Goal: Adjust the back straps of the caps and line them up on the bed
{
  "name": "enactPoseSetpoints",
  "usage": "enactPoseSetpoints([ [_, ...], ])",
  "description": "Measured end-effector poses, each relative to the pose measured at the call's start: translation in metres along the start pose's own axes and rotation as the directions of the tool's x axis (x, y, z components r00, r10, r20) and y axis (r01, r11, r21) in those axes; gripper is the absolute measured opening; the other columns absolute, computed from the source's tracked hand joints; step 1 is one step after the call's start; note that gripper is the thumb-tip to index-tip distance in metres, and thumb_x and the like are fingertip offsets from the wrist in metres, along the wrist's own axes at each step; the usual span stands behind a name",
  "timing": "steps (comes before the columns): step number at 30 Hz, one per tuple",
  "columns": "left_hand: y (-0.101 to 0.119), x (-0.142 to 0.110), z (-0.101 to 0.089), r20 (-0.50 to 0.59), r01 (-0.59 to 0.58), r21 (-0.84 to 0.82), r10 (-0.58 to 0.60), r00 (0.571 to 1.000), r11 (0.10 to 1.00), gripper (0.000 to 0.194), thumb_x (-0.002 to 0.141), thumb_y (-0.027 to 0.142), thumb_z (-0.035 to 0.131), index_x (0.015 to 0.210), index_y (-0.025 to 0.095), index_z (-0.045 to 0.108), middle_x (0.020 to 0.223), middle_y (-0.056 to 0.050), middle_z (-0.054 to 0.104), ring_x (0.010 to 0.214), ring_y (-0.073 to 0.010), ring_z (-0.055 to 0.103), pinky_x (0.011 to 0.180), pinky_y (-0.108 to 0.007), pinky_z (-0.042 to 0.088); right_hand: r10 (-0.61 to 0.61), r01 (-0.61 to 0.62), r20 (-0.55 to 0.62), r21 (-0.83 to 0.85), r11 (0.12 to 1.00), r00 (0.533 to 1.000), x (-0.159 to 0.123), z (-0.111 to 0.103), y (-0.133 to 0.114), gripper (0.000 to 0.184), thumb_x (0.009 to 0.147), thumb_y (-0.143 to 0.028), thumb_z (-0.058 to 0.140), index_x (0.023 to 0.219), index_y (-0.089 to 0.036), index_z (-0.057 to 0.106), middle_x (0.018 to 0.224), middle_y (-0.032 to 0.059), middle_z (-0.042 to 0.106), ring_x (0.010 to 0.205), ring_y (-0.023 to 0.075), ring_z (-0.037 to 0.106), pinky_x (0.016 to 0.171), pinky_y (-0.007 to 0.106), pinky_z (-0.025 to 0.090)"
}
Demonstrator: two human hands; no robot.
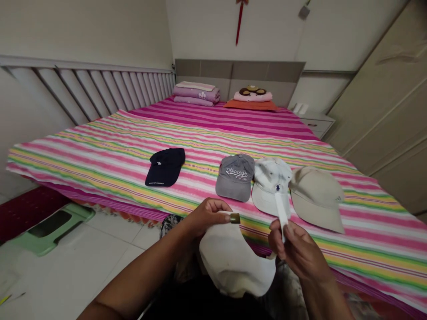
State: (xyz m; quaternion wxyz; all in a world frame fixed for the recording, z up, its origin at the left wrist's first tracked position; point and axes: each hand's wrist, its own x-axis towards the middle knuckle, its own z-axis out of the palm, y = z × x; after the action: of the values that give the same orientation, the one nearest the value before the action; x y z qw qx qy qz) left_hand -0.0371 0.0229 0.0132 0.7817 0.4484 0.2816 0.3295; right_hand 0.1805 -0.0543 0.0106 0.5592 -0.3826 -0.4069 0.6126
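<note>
Light: bright, soft and even indoors, the wall [213,26] lit without hot spots. Shadows: faint and soft-edged, beneath the grey cap [235,178]. Glare: mild sheen on the floor tiles [73,266], washed pale toward the lower left. Distortion: wide-angle bowing at the frame edges — bed rail [83,89] and wardrobe [376,106] lean and curve. Focus: room sharp; right hand [300,251] slightly soft.

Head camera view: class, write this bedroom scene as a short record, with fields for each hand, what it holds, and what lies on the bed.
Left hand: holds white cap near its metal buckle
Right hand: pinches white strap
Caps on bed, left to right: navy cap, grey cap, white logo cap, beige cap
Bed cover: striped sheet
</note>
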Motion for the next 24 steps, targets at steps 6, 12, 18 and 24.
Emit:
enactPoseSetpoints([
  [6, 0.008, 0.0, 0.003, 0.036, -0.012, 0.007, 0.012, 0.999, 1.0, 0.027, 0.052, 0.028, 0.076, 0.067, 0.009, 0.064, 0.055, -0.002, 0.062, 0.043, -0.0071, 0.052, 0.042, -0.016, 0.038, -0.041, 0.01, -0.157, -0.195, 0.981, 0.987, 0.005, 0.016, -0.008, 0.023, 0.069, -0.037, 0.065, 0.07, -0.015, 0.06, 0.053, -0.0025, 0.05, 0.039, 0.005, 0.033, 0.039, 0.019, 0.026],
  [12, 0.011, 0.0, 0.004, 0.07, -0.002, -0.002, 0.002, 0.998, 1.0, 0.028, 0.052, 0.029, 0.076, 0.069, 0.009, 0.065, 0.059, -0.003, 0.064, 0.046, -0.0085, 0.054, 0.044, -0.017, 0.04, -0.071, -0.021, -0.196, -0.429, 0.903, 0.978, 0.004, 0.029, -0.013, 0.03, 0.067, -0.042, 0.063, 0.055, -0.015, 0.058, 0.042, -0.0046, 0.04, 0.041, 0.0062, 0.029, 0.039, 0.02, 0.025],
  [18, 0.012, -0.001, 0.007, 0.062, 0.007, 0.029, -0.009, 0.998, 1.0, 0.026, 0.054, 0.029, 0.076, 0.068, 0.01, 0.065, 0.057, -0.002, 0.063, 0.045, -0.0075, 0.053, 0.043, -0.017, 0.038, -0.086, 0.003, -0.147, -0.488, 0.873, 0.985, 0.004, 0.034, -0.011, 0.025, 0.066, -0.04, 0.064, 0.064, -0.016, 0.065, 0.048, -0.002, 0.05, 0.04, 0.007, 0.032, 0.037, 0.021, 0.026],
  [24, 0.012, -0.001, 0.007, 0.06, -0.007, 0.045, 0.005, 0.998, 0.999, 0.028, 0.055, 0.03, 0.075, 0.069, 0.01, 0.064, 0.056, -0.002, 0.061, 0.044, -0.0068, 0.051, 0.043, -0.017, 0.037, -0.077, 0.017, -0.097, -0.508, 0.861, 0.992, 0.002, 0.037, -0.014, 0.024, 0.067, -0.039, 0.063, 0.063, -0.016, 0.066, 0.048, -0.002, 0.051, 0.042, 0.0079, 0.036, 0.039, 0.021, 0.03],
])
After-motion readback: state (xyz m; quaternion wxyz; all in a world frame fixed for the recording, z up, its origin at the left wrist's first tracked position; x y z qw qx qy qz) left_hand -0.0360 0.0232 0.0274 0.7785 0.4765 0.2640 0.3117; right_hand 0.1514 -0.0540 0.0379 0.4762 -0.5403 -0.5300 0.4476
